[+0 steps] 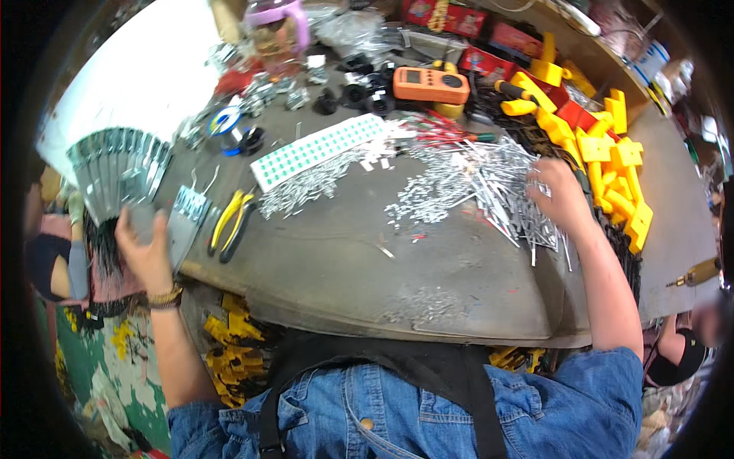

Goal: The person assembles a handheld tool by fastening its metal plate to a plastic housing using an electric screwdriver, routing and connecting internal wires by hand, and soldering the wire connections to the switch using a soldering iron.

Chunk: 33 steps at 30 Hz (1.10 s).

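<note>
The right hand (pixel 560 195) is hovering over silvery rods (pixel 505 183) at three o'clock, probably needing light picking, the left hand (pixel 145 249) lying at nine, each grip's closure impossible to tell.

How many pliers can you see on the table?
1. The yellow-and-black pliers lie on the table, to the right of the person's left hand. More could be hidden under the piles.
</note>
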Motion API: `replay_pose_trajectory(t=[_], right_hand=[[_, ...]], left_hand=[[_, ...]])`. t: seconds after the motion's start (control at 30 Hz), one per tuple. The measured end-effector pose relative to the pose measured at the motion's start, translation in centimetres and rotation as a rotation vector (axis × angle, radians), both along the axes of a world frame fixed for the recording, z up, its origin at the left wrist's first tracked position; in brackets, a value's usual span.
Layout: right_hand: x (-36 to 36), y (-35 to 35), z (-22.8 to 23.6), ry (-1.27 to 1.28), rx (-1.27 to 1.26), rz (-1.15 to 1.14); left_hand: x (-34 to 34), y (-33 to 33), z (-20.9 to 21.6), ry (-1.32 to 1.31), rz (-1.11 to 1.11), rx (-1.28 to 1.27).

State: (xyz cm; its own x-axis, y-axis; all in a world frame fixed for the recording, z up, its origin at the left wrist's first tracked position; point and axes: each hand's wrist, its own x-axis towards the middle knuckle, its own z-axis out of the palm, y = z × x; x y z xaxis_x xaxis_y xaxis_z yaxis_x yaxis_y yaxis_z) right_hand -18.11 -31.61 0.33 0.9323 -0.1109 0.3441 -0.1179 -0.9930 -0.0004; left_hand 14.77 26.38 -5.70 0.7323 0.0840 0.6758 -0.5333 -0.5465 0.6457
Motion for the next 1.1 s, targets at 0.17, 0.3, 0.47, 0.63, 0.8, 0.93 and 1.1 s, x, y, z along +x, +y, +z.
replay_pose_trajectory(t=[0.17, 0.3, 0.47, 0.63, 0.8, 0.93, 1.1], right_hand=[[5.8, -9.5, -0.8, 0.042, 0.172, -0.446], [8.1, -14.6, -3.7, 0.009, 0.257, -0.540], [7.2, -13.7, -3.1, 0.056, 0.106, -0.476], [2.9, -10.6, 0.9, -0.056, 0.466, -0.397], [-3.9, 2.2, 2.1, -0.048, 1.327, -0.231], [-8.3, 10.3, -1.4, 0.100, 1.599, 0.075], [-7.7, 17.0, -0.5, -0.016, 0.865, 0.222]], left_hand=[[-10.9, -9.7, 3.6, -0.141, -0.691, 0.201], [-16.4, -16.7, 4.6, -0.023, -1.193, 0.746], [-18.0, -19.5, 5.2, 0.079, -1.214, 0.663], [-22.3, -25.0, 5.6, -0.003, -1.117, 0.924], [-23.0, -24.9, 5.2, -0.128, -1.030, 1.086], [-21.7, -25.5, 3.6, 0.113, -1.261, 0.567], [-22.3, -25.4, 3.1, 0.116, -1.238, 0.429]])
